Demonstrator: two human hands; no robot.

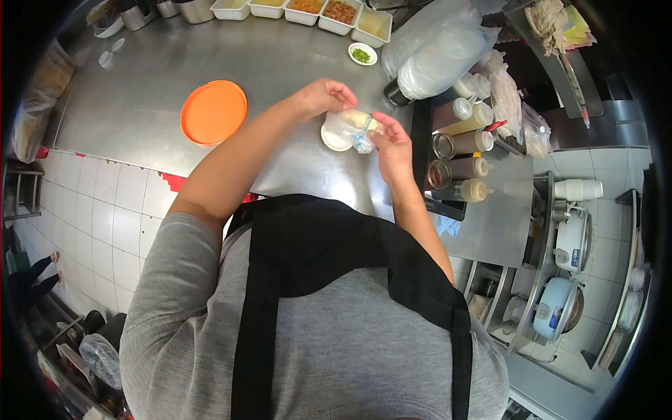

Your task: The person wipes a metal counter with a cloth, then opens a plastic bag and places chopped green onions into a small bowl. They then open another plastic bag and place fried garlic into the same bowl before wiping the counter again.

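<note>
Both hands are up over the steel counter (280, 63) w/ a small clear plastic bag (353, 128) between them: left hand (323, 96) pinches its top edge, right hand (392, 143) is closed on the other end, something pale inside, can't tell what. Bag hangs right above a small white dish (332, 138). Orange lid (213, 112) lies flat to the left, well apart. Back edge has a row of white tubs (308, 10) w/ diff toppings, plus a tiny dish of chopped greens (362, 54). Sauce squeeze bottles (462, 143) lie stacked on the right, big plastic bags (437, 45) behind them. White tiled front below the counter, rice cookers (563, 280) on the far right.
</note>
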